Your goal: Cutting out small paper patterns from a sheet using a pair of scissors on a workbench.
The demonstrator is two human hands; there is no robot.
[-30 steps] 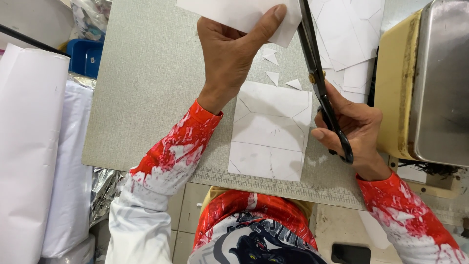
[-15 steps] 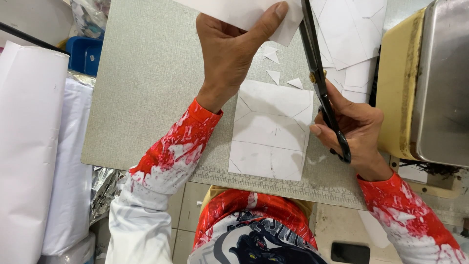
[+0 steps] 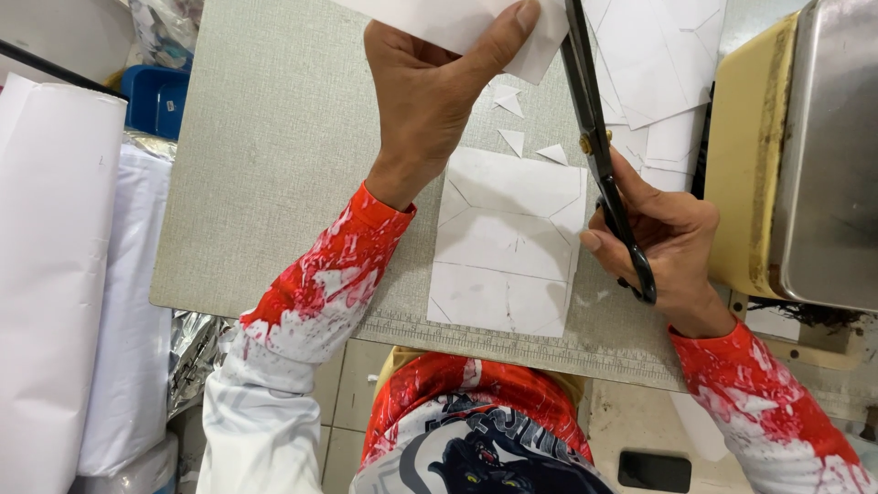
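Scissors [image 3: 604,165] with long black blades sit in the right hand [image 3: 663,242], whose fingers are closed through the handle loops; the blades run up past the top edge, so how far they gape cannot be told. The left hand [image 3: 430,101] pinches a white sheet [image 3: 457,18] near the top of the view, thumb [image 3: 498,41] pressed on its upper face and fingers curled beneath, holding it just beside the blades. Below both hands, a stack of cut white pieces [image 3: 508,242] lies flat on the grey bench [image 3: 274,165], with small triangular offcuts [image 3: 512,137] scattered just above it and more white sheets [image 3: 658,64] piled to the right beside a metal machine [image 3: 823,155].

As a judgement: the left thumb sits very near the cutting line, so a nick is the main hazard if the sheet slides sideways. Held in the air by one corner only, the sheet could also sag or twist, pulling the cut off line or tearing the edge.
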